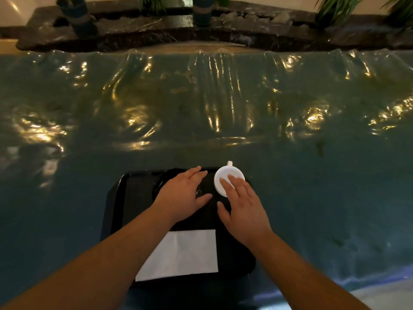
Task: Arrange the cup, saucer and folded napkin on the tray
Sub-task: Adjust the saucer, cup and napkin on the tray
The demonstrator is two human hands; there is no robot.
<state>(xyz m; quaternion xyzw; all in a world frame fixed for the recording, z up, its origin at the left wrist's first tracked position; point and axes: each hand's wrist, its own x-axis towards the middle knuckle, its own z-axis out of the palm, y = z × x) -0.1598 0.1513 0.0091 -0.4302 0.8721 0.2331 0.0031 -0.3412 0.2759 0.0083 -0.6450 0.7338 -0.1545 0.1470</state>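
Hands flat, holding nothing: left hand (185, 193) lay on black saucer (161, 184), right hand (243, 204) over white cup (228, 177) at tray (116, 198) far-right corner; napkin (181, 253) near edge. Best: steady saucer, lift cup upright onto it.

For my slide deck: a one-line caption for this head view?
Left hand over dark saucer, right hand over white cup, napkin on black tray.
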